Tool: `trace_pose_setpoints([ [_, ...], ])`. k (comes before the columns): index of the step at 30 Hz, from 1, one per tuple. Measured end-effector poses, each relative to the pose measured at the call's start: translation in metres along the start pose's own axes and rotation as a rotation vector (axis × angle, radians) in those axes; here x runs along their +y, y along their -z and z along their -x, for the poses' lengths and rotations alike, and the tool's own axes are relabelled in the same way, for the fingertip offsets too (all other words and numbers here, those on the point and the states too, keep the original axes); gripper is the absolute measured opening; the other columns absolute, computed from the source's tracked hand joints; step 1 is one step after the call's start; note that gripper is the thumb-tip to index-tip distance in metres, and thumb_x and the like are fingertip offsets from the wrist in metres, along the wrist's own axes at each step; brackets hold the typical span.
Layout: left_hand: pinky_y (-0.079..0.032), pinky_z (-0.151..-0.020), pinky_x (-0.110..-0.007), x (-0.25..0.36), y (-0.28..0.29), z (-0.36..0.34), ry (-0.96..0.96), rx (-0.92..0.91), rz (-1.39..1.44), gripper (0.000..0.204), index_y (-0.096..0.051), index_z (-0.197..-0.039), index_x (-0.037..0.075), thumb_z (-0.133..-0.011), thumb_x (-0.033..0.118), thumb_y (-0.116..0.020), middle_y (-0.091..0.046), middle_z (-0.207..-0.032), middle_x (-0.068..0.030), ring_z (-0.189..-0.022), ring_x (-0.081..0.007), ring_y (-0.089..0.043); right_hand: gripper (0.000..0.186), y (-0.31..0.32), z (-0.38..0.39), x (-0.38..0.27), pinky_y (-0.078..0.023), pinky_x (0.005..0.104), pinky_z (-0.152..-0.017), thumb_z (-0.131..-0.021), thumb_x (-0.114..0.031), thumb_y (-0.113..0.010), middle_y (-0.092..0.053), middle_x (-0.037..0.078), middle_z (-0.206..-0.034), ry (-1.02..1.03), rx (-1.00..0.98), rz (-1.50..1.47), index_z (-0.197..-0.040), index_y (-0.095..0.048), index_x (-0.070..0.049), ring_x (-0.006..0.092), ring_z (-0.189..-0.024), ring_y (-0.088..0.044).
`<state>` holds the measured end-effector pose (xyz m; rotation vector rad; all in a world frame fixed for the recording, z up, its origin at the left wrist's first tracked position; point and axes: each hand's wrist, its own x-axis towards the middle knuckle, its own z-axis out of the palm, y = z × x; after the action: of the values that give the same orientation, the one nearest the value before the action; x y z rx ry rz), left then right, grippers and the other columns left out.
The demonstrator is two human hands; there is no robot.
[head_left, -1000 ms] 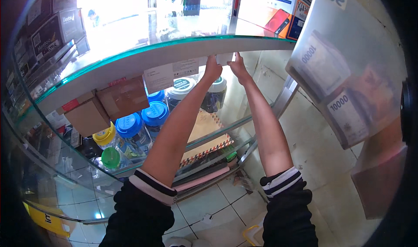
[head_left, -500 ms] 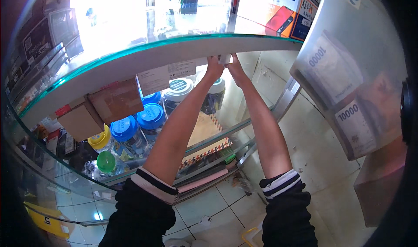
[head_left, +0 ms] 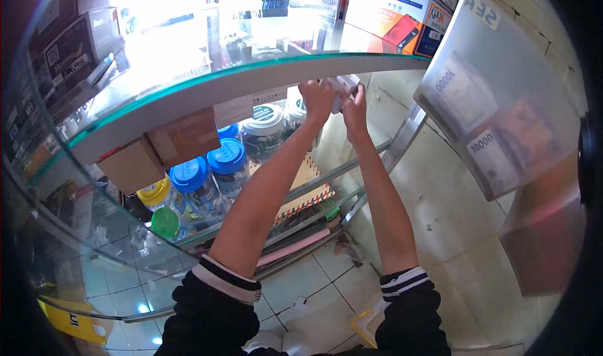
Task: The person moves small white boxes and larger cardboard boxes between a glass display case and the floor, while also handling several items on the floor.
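Both arms reach forward into a glass display case (head_left: pixel 188 93), just under its top shelf. My left hand (head_left: pixel 318 100) is closed on one side of some small white boxes or packets (head_left: pixel 341 87). My right hand (head_left: pixel 355 110) grips their other side with bent fingers. The kind of the white things cannot be made out, as fingers and the shelf edge partly hide them. Below the left hand stand clear jars with white lids (head_left: pixel 264 116). A brown cardboard box (head_left: pixel 183 136) sits left of them.
Jars with blue lids (head_left: pixel 227 156), a yellow lid (head_left: pixel 154 193) and a green lid (head_left: pixel 165 223) stand at left. A striped-edge envelope (head_left: pixel 301 186) lies below. A translucent bin (head_left: pixel 502 98) with banknotes is at right. Phone boxes (head_left: pixel 392 17) sit on top.
Both hands have drawn slightly right and back, and more of the white things shows between them. The whole view has shifted a little.
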<state>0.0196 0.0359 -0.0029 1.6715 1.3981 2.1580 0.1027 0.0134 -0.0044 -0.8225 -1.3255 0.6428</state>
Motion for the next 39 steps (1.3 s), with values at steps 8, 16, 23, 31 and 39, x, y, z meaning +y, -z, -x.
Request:
trace_pose_setpoints([
  [8,-0.045,-0.07,-0.036,0.091,0.06,0.062,0.229,-0.071,0.494,0.028,-0.044,-0.101,-0.001,-0.075,0.005,-0.049,-0.055,-0.092,-0.0159,-0.077,-0.0277,-0.057,0.042,0.031,0.096,-0.076,-0.039,0.0277,-0.079,-0.086,-0.016,-0.049,-0.045,0.009,-0.104,-0.038,0.095,0.142,-0.119,-0.029,0.0,0.0148,-0.093,-0.046],
  [16,-0.043,-0.074,-0.029,0.153,0.145,0.155,0.188,-0.465,0.686,0.028,-0.042,-0.111,0.004,-0.085,0.012,-0.047,-0.054,-0.097,-0.0117,-0.087,-0.0183,-0.053,0.046,0.07,0.232,-0.165,-0.039,0.0292,-0.084,-0.085,-0.018,-0.052,-0.047,0.015,-0.111,-0.096,0.144,0.164,-0.121,-0.029,0.0,0.0167,-0.102,-0.047],
  [23,-0.04,-0.081,-0.03,0.202,0.161,0.24,0.237,-0.865,0.931,0.036,-0.04,-0.118,0.003,-0.084,0.011,-0.048,-0.052,-0.1,-0.0109,-0.094,-0.0171,-0.05,0.044,0.143,0.335,-0.211,-0.036,0.027,-0.087,-0.082,-0.006,-0.054,-0.044,0.009,-0.11,-0.192,0.258,0.233,-0.12,-0.032,-0.002,0.0146,-0.105,-0.043],
  [31,-0.039,-0.077,-0.03,0.291,0.158,0.357,-0.055,-1.221,0.861,0.044,-0.043,-0.121,0.008,-0.079,0.01,-0.056,-0.053,-0.102,-0.008,-0.087,-0.0185,-0.046,0.041,0.232,0.468,-0.286,-0.039,0.0317,-0.084,-0.079,-0.013,-0.059,-0.051,0.013,-0.107,-0.239,0.591,0.711,-0.115,-0.04,-0.004,0.0202,-0.097,-0.05],
  [39,-0.041,-0.065,-0.026,0.359,0.192,0.5,0.066,-1.607,1.001,0.045,-0.047,-0.118,0.009,-0.075,0.003,-0.058,-0.054,-0.095,-0.0066,-0.07,-0.0139,-0.047,0.035,0.29,0.627,-0.337,-0.043,0.028,-0.072,-0.073,-0.007,-0.062,-0.055,0.009,-0.098,-0.389,0.795,1.008,-0.105,-0.048,-0.002,0.0176,-0.088,-0.053],
])
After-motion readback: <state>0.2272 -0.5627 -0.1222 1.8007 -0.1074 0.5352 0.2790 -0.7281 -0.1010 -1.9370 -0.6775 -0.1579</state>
